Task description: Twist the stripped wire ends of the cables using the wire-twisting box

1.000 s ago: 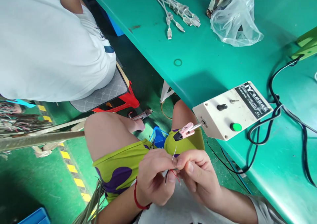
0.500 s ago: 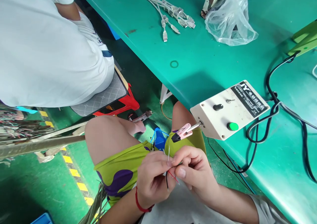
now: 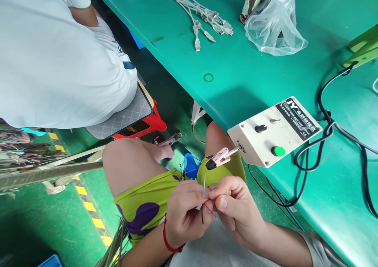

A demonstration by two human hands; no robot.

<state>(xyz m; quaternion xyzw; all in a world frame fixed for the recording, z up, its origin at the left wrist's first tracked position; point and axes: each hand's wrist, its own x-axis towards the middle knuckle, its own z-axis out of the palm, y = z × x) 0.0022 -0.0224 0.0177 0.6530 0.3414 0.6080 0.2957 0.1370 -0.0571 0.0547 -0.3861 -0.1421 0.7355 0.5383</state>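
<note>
My left hand (image 3: 187, 212) is closed in a pinch on a cable's thin wires, close above my lap. A white wire (image 3: 204, 183) sticks up from between the fingers. Below them hang a black wire (image 3: 202, 215) and a red wire (image 3: 210, 209). My right hand (image 3: 236, 208) pinches at the same spot, its thumb and forefinger touching the left fingertips; the wire end between them is mostly hidden. Just beyond the hands, a pink clip (image 3: 219, 158) with a dark tip sits on the shaft of a white wire-twisting machine (image 3: 274, 131).
On the green table (image 3: 177, 66) lie several grey USB cables (image 3: 206, 17) and a clear plastic bag (image 3: 274, 26). Black power cords (image 3: 325, 133) run at the right. A person in white (image 3: 59, 54) sits at the left on a stool (image 3: 124, 117). A cable bundle (image 3: 116, 243) hangs by my left arm.
Both hands have shifted slightly to the right. My right thumb and forefinger have closed in on the left fingertips, and the dark wire end between them is now mostly covered.
</note>
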